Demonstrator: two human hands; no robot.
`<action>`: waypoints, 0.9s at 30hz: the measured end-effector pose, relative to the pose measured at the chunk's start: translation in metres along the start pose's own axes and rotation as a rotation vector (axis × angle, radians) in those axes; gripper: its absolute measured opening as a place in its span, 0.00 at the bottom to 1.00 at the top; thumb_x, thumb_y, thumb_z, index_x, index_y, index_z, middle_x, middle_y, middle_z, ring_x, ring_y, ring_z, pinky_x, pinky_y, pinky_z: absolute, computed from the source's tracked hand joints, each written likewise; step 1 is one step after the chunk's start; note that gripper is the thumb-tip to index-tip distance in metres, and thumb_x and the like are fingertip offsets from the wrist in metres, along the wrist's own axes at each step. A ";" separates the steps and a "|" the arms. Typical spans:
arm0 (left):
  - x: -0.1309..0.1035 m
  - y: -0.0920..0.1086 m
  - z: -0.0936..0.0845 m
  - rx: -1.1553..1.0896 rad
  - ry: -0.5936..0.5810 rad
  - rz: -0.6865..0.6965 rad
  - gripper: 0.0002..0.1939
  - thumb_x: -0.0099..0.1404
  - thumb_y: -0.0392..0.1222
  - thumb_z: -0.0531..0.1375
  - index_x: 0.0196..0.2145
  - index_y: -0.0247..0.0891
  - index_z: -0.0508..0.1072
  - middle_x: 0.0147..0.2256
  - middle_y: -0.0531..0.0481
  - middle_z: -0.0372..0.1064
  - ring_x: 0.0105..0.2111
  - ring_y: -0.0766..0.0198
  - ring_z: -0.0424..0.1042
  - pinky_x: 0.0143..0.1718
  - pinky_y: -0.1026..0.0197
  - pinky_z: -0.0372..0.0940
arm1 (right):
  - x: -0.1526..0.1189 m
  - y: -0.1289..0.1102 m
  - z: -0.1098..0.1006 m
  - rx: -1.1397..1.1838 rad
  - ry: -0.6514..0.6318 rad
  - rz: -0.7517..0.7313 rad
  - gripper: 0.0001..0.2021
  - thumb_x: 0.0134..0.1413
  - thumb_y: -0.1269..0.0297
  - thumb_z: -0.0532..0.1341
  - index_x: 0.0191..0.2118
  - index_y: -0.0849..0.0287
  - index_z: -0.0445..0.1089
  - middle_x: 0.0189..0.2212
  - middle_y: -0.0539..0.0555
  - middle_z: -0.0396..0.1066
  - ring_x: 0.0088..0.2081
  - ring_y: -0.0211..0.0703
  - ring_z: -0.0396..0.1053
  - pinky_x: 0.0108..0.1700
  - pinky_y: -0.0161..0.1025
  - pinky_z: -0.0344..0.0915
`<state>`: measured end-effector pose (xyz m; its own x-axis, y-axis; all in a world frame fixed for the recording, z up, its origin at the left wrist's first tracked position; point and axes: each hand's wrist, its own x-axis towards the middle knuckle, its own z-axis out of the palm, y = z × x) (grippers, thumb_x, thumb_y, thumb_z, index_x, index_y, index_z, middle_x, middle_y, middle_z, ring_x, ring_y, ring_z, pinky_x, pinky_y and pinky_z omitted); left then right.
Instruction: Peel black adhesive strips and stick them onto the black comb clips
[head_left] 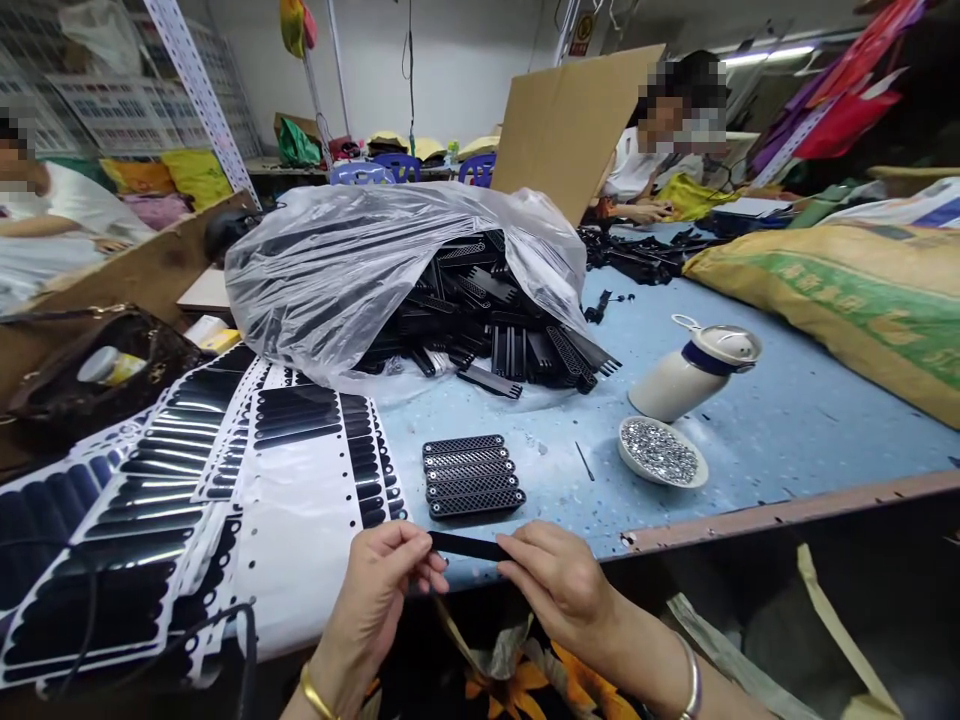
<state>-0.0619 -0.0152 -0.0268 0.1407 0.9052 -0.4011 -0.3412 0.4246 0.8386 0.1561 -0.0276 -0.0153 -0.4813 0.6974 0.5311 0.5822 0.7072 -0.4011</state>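
Two hands, one left hand (381, 578) and one right hand (559, 580), share one strip (469, 545), with one gold bangle (313, 693) and one silver bangle (693, 680). On one table (787, 430): five pieces (474, 478) in one row, one pin (584, 461), one bottle (675, 383), one bowl (636, 470) of bits (660, 452), one sack (847, 290) and one clear bag (322, 280) of combs (465, 310) (bits and combs lie too thick to count). Nearby: one handbag (169, 365), one cardboard sheet (574, 125), two co-workers (60, 220), one per side.

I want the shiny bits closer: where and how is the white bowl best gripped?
Take the white bowl, probably by its near rim, from the front: its wall shows there, while the bottle stands close behind. Keep level; shiny bits fill it.
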 end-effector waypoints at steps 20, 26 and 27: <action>0.041 -0.010 -0.011 0.794 0.087 0.511 0.04 0.53 0.35 0.62 0.29 0.38 0.77 0.19 0.55 0.66 0.16 0.69 0.62 0.20 0.66 0.59 | 0.001 0.059 -0.008 0.085 -0.044 0.175 0.08 0.64 0.71 0.57 0.44 0.60 0.73 0.34 0.57 0.74 0.34 0.43 0.74 0.35 0.39 0.74; 0.036 -0.006 -0.013 0.737 0.019 0.433 0.08 0.51 0.35 0.63 0.31 0.35 0.80 0.23 0.52 0.70 0.18 0.69 0.64 0.20 0.67 0.60 | -0.004 0.050 -0.014 0.042 -0.127 0.104 0.10 0.65 0.72 0.56 0.47 0.59 0.73 0.36 0.59 0.74 0.36 0.45 0.74 0.36 0.41 0.74; 0.036 -0.006 -0.013 0.717 0.017 0.430 0.10 0.51 0.35 0.63 0.33 0.35 0.80 0.24 0.51 0.71 0.18 0.69 0.65 0.20 0.67 0.61 | -0.004 0.050 -0.013 0.022 -0.117 0.081 0.11 0.65 0.72 0.56 0.48 0.59 0.73 0.37 0.60 0.74 0.37 0.46 0.74 0.37 0.42 0.75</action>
<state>-0.0671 0.0141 -0.0511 0.1175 0.9930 0.0071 0.3131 -0.0438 0.9487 0.1959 0.0035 -0.0273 -0.5072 0.7603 0.4058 0.6087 0.6494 -0.4558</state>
